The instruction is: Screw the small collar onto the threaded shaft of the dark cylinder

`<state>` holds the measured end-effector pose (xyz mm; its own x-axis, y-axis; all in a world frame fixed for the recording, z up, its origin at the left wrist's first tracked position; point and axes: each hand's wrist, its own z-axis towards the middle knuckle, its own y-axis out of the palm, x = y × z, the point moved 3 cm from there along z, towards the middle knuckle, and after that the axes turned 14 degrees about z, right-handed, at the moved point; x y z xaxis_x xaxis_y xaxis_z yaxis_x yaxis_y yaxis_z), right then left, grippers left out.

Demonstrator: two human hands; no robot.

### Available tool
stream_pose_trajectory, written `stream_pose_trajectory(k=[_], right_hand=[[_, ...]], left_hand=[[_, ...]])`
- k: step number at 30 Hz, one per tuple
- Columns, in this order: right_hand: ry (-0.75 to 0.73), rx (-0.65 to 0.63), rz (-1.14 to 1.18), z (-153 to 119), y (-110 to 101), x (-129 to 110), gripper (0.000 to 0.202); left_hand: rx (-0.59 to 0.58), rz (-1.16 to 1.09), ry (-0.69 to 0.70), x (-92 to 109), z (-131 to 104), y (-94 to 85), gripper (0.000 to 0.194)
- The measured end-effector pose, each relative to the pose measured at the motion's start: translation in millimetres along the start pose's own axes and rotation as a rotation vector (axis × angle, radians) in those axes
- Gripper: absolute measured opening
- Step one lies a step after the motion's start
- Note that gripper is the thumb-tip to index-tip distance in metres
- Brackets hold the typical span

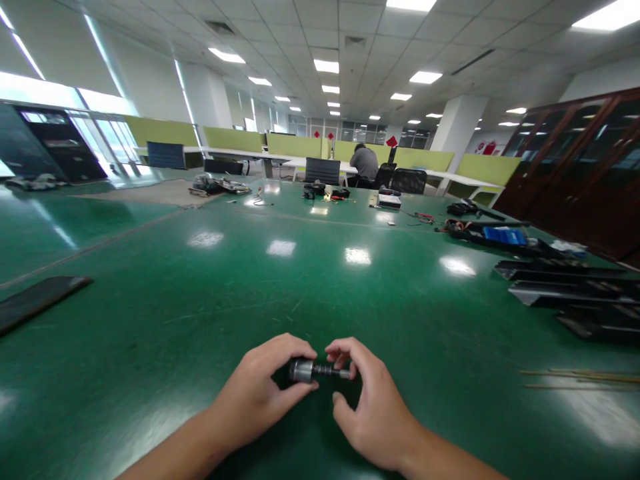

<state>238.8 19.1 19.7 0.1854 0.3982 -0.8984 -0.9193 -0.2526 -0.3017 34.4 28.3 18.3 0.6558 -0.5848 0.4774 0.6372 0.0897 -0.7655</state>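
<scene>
A small metal cylinder with a thin stepped shaft (303, 370) lies sideways between both hands, low in the middle of the view. My left hand (267, 383) grips its thick silvery end between thumb and fingers. The shaft points right, toward my right hand (367, 400), whose curled fingers are at the shaft's tip. The right thumb is apart from the fingers, below the shaft. Whether the right fingertips touch the tip is hard to tell. Beneath both hands is the green tabletop (280, 300).
Black metal channels (575, 293) and thin rods (580, 379) lie at the right. A dark flat slab (40, 300) is at the left edge. Tools, wires and a white box (389, 199) stand along the far side. A person (365, 162) sits beyond, near chairs.
</scene>
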Motion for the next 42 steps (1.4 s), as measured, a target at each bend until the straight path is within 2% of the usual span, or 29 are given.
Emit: stream_pose_trajectory(k=[5,9,19,42], right_hand=[[0.009,-0.02,-0.024,2.8,0.0,-6.5,0.039],[-0.013,-0.044,-0.01,3.4,0.2,-8.0,0.029],[-0.013,-0.032,-0.016,2.8,1.5,-6.6,0.006],[-0.007,0.0,0.009,1.1,0.0,-3.6,0.001]], left_hand=[[-0.013,-0.046,0.111,0.1,0.6,-2.3,0.029],[-0.042,-0.076,0.19,2.8,-0.2,0.1,0.032],[0.002,-0.058,0.159,1.4,-0.2,2.1,0.036],[0.091,-0.028,0.235,3.6,-2.3,-0.1,0.041]])
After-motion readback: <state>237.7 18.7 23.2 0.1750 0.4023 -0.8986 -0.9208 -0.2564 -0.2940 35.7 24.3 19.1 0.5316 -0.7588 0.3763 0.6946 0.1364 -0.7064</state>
